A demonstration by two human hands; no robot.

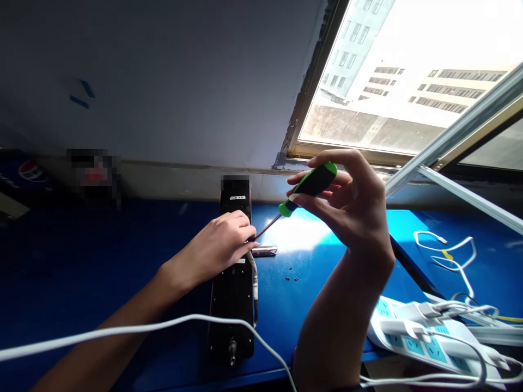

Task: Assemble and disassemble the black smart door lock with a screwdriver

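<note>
Screwdriver [312, 186], gripped by the right hand [354, 207], angles to the left hand's [223, 239] bent fingers, their hold unclear, atop the black case [232, 296] at seven o'clock: apparently screw work, calling for steady alignment.

The overexposed window [408, 49] casts glare on the blue table [302, 231], beside a dim wall [183, 81].

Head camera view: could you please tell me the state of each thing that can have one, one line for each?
Screwdriver: gripped, tilted, its tip down by the left fingers
Right hand: closed around the screwdriver's handle
Left hand: resting on the black box
Black box: lying on the blue table
Small dark pieces: loose on the table
Power strip: several plugs inserted; power cannot be told
</note>
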